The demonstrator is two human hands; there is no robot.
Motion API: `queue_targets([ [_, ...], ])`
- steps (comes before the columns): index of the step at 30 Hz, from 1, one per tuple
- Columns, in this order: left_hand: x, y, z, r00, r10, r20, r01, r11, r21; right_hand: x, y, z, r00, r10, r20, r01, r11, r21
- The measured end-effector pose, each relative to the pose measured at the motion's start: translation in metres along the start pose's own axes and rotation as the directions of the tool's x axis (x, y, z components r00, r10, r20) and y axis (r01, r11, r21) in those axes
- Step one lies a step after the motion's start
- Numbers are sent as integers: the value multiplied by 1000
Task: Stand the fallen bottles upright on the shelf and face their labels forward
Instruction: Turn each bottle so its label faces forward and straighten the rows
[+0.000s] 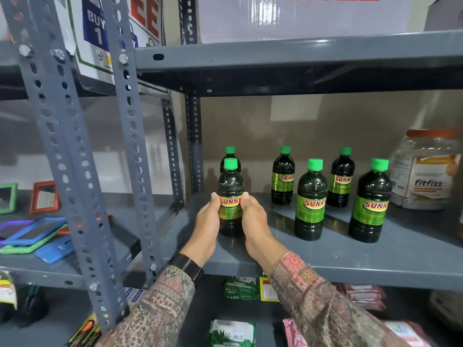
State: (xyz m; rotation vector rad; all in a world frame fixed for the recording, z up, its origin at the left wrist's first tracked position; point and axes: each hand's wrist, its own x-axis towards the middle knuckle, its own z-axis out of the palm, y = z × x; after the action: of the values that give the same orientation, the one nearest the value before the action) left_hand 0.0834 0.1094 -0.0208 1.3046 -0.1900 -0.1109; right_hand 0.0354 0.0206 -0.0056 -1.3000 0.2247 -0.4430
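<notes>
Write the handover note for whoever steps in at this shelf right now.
Left hand and right hand: both cupped around the front-left bottle, which stands upright on the shelf, label forward.
Other bottles: five more upright, two in front, three behind. Four of them show their labels; the back-left one's label is hidden.
Done: no bottle is lying down.
Left: release the held bottle, check the hidden label, square up the four labels, which face slightly right.

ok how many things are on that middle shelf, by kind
dark green-capped plastic bottles, all upright: 6, one between the hands, one behind it, others
clear plastic jar with orange lid: 1
total: 7
</notes>
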Motion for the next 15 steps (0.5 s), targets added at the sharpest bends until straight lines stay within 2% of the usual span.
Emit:
queue_targets([
  [1,-2,0,-1,1000,15,-15,-15,1000,0,-3,-1,-3,1000,-8,23,8,1000,-19],
  [3,-10,-2,-2,986,102,-133,-99,995,30,-12,-5,-16,996,-64,57,70,990,-120],
  [5,-34,-3,0,925,263,-275,-257,965,58,-23,-6,-36,989,-118,90,134,971,-196],
  [7,-65,-4,12,849,426,-314,-417,904,97,-36,-5,-61,978,-175,114,195,961,-197],
  [9,-84,-8,28,813,532,-238,-509,847,155,-49,-6,-89,962,-260,87,271,949,-162],
  [10,-86,-12,39,817,551,-169,-523,832,184,-54,-9,-104,944,-325,47,329,933,-147],
  [13,-77,-18,72,879,472,66,-474,853,219,-60,-20,-139,851,-511,-121,492,857,-152],
  [15,-64,-20,98,915,367,165,-395,897,196,-48,-25,-159,817,-535,-215,499,843,-199],
])
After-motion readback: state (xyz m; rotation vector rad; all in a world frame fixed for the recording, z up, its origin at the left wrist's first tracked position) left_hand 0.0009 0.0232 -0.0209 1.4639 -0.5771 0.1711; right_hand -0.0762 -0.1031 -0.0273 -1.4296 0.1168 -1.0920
